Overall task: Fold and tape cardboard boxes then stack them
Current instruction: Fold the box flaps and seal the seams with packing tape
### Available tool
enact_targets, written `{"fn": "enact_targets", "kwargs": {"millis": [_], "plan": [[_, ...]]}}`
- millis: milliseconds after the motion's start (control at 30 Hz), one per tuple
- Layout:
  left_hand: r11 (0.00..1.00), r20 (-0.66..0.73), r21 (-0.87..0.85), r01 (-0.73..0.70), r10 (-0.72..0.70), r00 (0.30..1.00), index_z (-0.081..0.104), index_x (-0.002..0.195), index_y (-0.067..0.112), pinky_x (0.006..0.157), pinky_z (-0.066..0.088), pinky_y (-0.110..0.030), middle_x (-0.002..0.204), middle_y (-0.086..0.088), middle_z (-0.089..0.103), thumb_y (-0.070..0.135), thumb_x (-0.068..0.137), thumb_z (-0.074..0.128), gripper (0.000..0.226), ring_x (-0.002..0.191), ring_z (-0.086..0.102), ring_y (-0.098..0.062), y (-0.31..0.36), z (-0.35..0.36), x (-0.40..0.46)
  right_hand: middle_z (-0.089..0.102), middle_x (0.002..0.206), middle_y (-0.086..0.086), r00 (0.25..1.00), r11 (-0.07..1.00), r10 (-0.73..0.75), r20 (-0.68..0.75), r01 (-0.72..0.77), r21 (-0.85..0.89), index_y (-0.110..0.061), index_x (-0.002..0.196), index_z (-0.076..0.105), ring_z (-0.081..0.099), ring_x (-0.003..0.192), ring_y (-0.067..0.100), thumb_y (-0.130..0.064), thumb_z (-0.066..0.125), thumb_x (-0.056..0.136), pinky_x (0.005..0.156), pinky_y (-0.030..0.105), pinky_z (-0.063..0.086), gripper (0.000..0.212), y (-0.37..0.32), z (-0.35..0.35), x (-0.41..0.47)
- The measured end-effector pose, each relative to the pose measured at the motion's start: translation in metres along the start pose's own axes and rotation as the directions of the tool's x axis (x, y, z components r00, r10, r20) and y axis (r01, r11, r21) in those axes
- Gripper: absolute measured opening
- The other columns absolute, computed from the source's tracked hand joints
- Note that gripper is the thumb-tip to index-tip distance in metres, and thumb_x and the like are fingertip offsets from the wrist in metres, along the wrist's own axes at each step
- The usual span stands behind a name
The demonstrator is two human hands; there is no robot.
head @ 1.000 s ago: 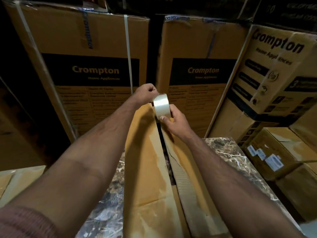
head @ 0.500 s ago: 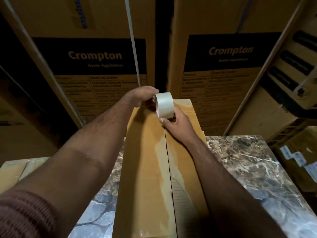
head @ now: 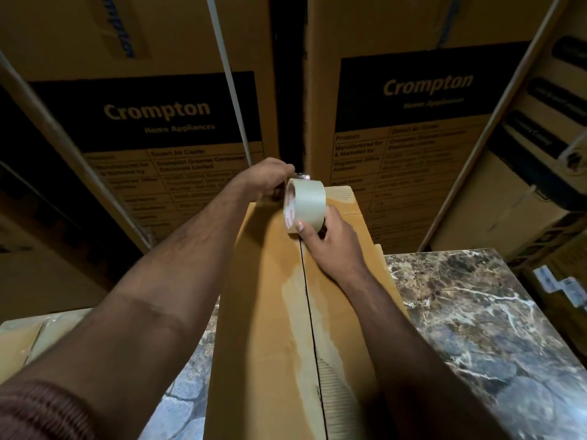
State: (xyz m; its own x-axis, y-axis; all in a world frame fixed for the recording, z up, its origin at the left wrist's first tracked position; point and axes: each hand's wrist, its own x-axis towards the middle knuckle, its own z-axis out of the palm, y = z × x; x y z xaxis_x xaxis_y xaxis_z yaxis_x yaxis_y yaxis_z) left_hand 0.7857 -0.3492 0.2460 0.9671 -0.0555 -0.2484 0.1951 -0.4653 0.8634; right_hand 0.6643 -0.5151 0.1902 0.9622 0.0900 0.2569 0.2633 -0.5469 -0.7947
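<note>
A long brown cardboard box lies on the marble-patterned table, its two top flaps shut and meeting along a dark centre seam; its contents are hidden. A pale, glossy strip of old tape residue runs beside the seam. At the box's far end stands a roll of clear tape, round and smooth, with a white core printed in red. The right hand holds the roll, thumb curled over its rim. The left hand is curled at the far edge just beside the roll, pinching something I cannot make out. Behind stand tall corrugated Crompton cartons bound with white straps.
</note>
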Motion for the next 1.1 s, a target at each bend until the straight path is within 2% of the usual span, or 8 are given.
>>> {"fn": "enact_targets", "kwargs": {"millis": [100,200,333,500,600,800,933,1100], "plan": [[0.997,-0.096,0.062,-0.047,0.053,0.994,0.058,0.089,0.018,0.055,0.044,-0.023,0.081,0.001,0.056,0.023,0.102,0.050,0.016,0.069,0.052,-0.011,-0.011,0.005,0.007,0.063,0.105,-0.004,1.000,0.995,0.001,-0.003,-0.001,0.102,-0.023,0.116,0.049,0.061,0.090,0.012,-0.043,0.067,0.089,0.061,0.027,0.048,0.039,-0.002,0.004,-0.004],[0.988,-0.049,0.112,-0.102,0.108,0.993,0.059,0.102,0.014,0.063,0.046,-0.023,0.095,0.000,0.060,0.024,0.103,0.049,0.014,0.083,0.057,-0.012,-0.014,0.009,0.013,0.066,0.105,-0.006,1.000,0.983,0.027,0.005,-0.028,0.181,-0.025,0.119,0.055,0.064,0.093,0.012,-0.050,0.067,0.081,0.071,0.034,0.055,0.047,0.000,0.003,-0.004],[0.996,-0.021,0.071,-0.060,0.061,0.998,0.061,0.110,0.015,0.072,0.051,-0.029,0.103,-0.003,0.065,0.030,0.103,0.051,0.019,0.092,0.063,-0.016,-0.024,0.004,0.017,0.064,0.116,-0.006,0.996,0.998,0.020,0.090,-0.025,0.055,-0.025,0.125,0.057,0.059,0.109,0.015,-0.050,0.066,0.079,0.088,0.041,0.054,0.053,0.007,0.006,-0.005],[0.982,-0.126,0.127,-0.142,0.158,0.979,0.055,0.103,0.014,0.059,0.044,-0.028,0.090,-0.002,0.059,0.027,0.105,0.047,0.015,0.077,0.056,-0.014,-0.029,0.014,0.024,0.063,0.103,-0.004,1.000,0.998,0.018,-0.005,-0.017,0.060,-0.020,0.115,0.052,0.059,0.089,0.012,-0.033,0.067,0.094,0.061,0.015,0.041,0.029,0.004,0.004,-0.007],[0.961,-0.293,0.249,-0.119,0.192,0.937,0.055,0.101,0.014,0.064,0.043,-0.030,0.092,-0.004,0.059,0.027,0.105,0.045,0.016,0.084,0.058,-0.019,-0.025,0.014,0.032,0.063,0.101,-0.003,0.994,0.994,-0.045,-0.096,0.054,0.096,-0.015,0.121,0.054,0.060,0.085,0.008,-0.040,0.060,0.094,0.060,0.010,0.042,0.037,-0.003,0.002,-0.011],[0.890,-0.319,0.454,-0.038,0.202,0.926,0.059,0.118,0.008,0.086,0.054,-0.038,0.108,-0.006,0.062,0.028,0.105,0.047,0.027,0.100,0.060,-0.021,-0.021,0.017,0.042,0.064,0.108,-0.007,0.998,0.992,-0.033,-0.056,0.040,0.119,-0.025,0.122,0.054,0.062,0.099,0.012,-0.052,0.059,0.088,0.072,0.026,0.051,0.044,-0.002,0.008,-0.011],[0.949,-0.245,0.312,-0.048,0.129,0.961,0.060,0.113,0.013,0.070,0.048,-0.027,0.106,-0.003,0.061,0.029,0.103,0.053,0.020,0.094,0.059,-0.015,-0.024,0.017,0.050,0.065,0.105,-0.002,0.998,0.999,-0.037,-0.051,0.037,0.004,-0.017,0.119,0.051,0.061,0.089,0.012,-0.045,0.059,0.095,0.060,0.021,0.043,0.038,0.007,0.007,-0.013],[0.883,-0.172,0.464,-0.062,0.159,0.972,0.064,0.104,0.012,0.077,0.051,-0.033,0.097,-0.003,0.063,0.030,0.102,0.053,0.021,0.092,0.060,-0.019,-0.023,0.017,0.052,0.062,0.099,0.000,0.996,0.997,-0.051,-0.078,0.055,0.053,-0.022,0.110,0.049,0.061,0.087,0.018,-0.058,0.050,0.088,0.059,0.026,0.045,0.042,0.005,0.012,-0.010]]}}
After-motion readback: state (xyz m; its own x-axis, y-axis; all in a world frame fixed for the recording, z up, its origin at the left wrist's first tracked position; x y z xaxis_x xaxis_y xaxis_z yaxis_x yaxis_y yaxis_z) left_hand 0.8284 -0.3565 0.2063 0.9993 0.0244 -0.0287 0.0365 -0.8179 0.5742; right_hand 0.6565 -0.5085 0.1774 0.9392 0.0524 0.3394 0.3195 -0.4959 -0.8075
